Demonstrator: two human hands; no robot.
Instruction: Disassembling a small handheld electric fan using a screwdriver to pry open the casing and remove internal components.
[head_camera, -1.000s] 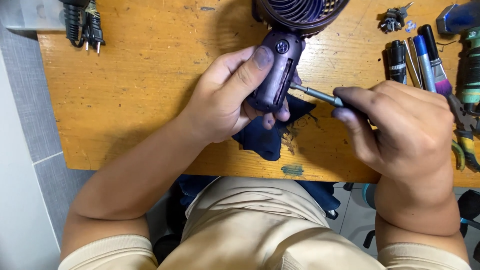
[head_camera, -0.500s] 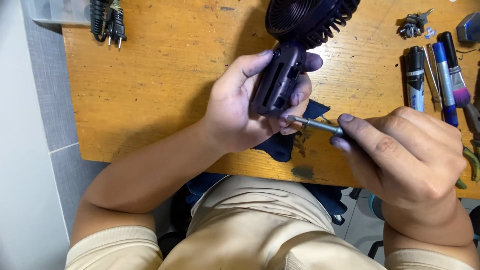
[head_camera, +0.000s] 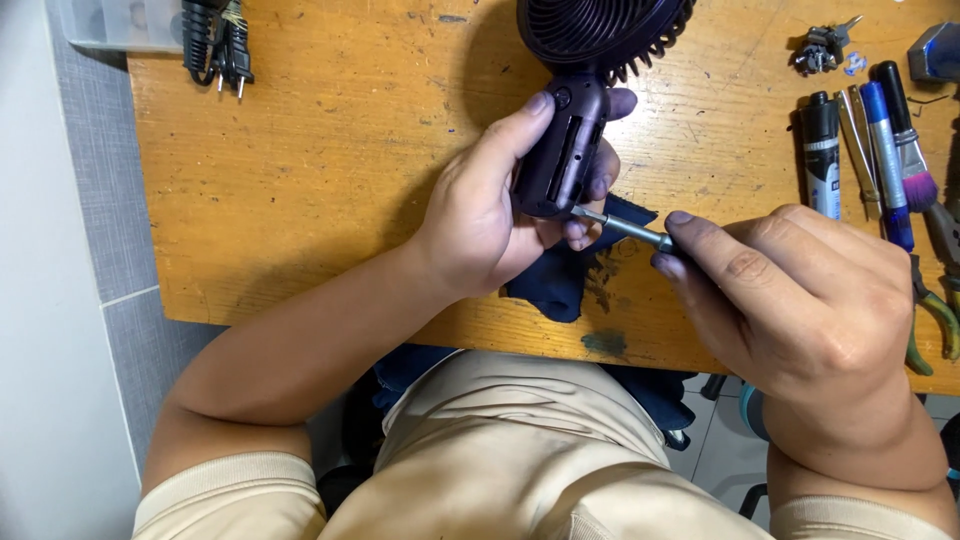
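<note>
A coiled black cord (head_camera: 213, 38) lies at the scuffed wooden tabletop's (head_camera: 330, 180) far left corner. The left hand (head_camera: 490, 215) grasps a dark plastic handheld fan (head_camera: 572, 120) mid-table over navy cloth (head_camera: 560, 285). The right hand (head_camera: 800, 290) pinches a slim metal screwdriver (head_camera: 622, 227) against its base.

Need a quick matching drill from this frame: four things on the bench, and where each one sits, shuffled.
Things:
1. handheld fan
2. screwdriver
3. power plug
4. pliers

Places:
A. far left corner of the table
B. right edge of the table
C. gripped in the left hand
D. held in the right hand, tip at the fan's base

Pairs: 1-C, 2-D, 3-A, 4-B
</note>
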